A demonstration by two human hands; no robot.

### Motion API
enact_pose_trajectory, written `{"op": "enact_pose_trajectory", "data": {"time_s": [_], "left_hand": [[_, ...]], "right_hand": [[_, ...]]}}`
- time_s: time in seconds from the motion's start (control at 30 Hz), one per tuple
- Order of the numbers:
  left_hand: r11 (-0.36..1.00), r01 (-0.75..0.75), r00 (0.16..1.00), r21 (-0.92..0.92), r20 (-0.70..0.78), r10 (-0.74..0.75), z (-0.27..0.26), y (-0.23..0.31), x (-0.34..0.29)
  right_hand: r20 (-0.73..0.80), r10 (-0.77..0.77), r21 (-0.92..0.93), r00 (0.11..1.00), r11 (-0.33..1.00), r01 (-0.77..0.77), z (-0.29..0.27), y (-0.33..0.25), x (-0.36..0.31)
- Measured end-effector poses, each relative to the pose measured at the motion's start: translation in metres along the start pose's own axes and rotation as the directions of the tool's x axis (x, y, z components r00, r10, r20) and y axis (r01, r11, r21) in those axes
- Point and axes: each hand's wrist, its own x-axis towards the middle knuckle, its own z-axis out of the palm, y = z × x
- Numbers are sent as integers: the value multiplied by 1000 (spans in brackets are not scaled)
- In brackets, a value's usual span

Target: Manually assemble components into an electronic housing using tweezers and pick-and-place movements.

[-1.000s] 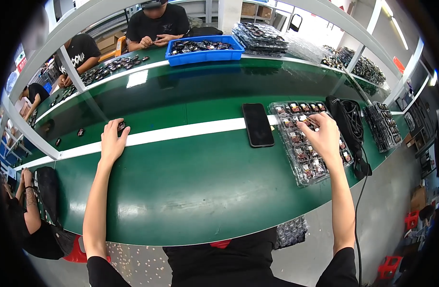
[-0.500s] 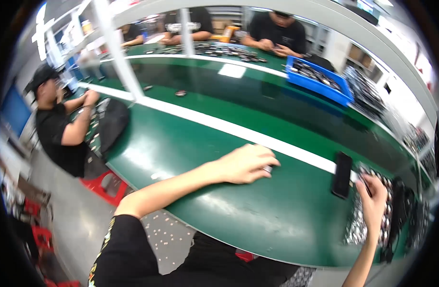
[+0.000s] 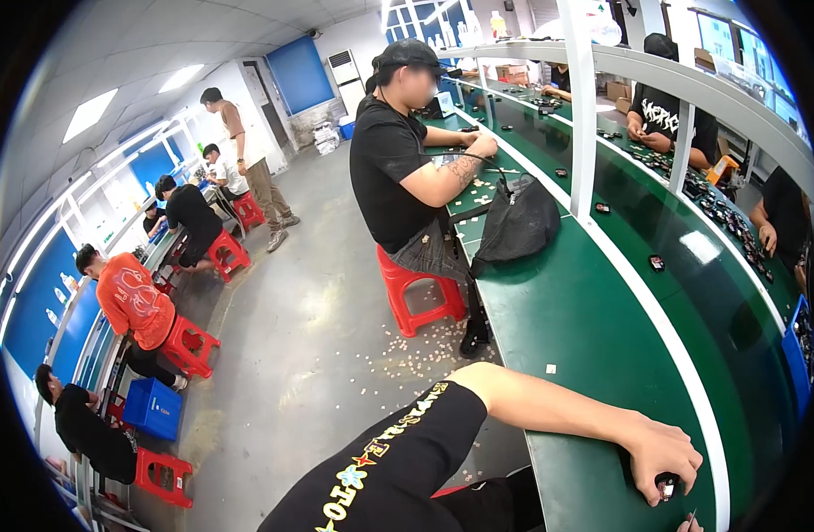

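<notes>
At the lower right, my left hand (image 3: pixel 657 454) rests on the green table (image 3: pixel 593 341) with its fingers curled over a small dark device (image 3: pixel 666 487) that has a shiny face and a bit of red. What the device is exactly, I cannot make out. Only the fingertips of my right hand (image 3: pixel 690 526) show at the bottom edge, just below the device. A thin pointed metal tool (image 3: pixel 692 513) sticks up from them; its kind is not clear. A small pale square piece (image 3: pixel 550 369) lies on the table beyond my left forearm.
A black bag (image 3: pixel 518 222) lies on the table ahead, beside a seated person on a red stool (image 3: pixel 418 293). Past the white divider strip (image 3: pixel 660 319), several small devices (image 3: pixel 657 262) sit on a green belt. A white post (image 3: pixel 581 115) rises from the strip.
The view has swung far to the left. The phone and bagged parts are out of sight. My right hand, earlier at the far right with a thin tool, is now beside my left.
</notes>
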Motion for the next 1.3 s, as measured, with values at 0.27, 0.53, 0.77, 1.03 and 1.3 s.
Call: {"op": "enact_pose_trajectory", "data": {"time_s": [0.27, 0.53, 0.77, 1.03, 1.3], "left_hand": [[999, -19, 996, 37, 89, 15, -7, 6, 7], [996, 85, 990, -41, 114, -80, -37, 28, -9], [984, 163, 970, -66, 193, -148, -21, 40, -4], [990, 126, 987, -67, 110, -118, -13, 39, 8], [987, 152, 983, -60, 115, -144, -15, 40, 9]], "right_hand": [[-237, 30, 118, 971, 993, -2, 9, 21, -1], [-209, 12, 323, 978, 945, 57, 18, 1, 4], [-148, 14, 414, 989, 909, 49, 20, -16, -4], [-226, -201, 148, 953, 960, 238, 29, -10, 0], [-236, -202, 75, 951, 971, 225, 33, -12, 0]]}}
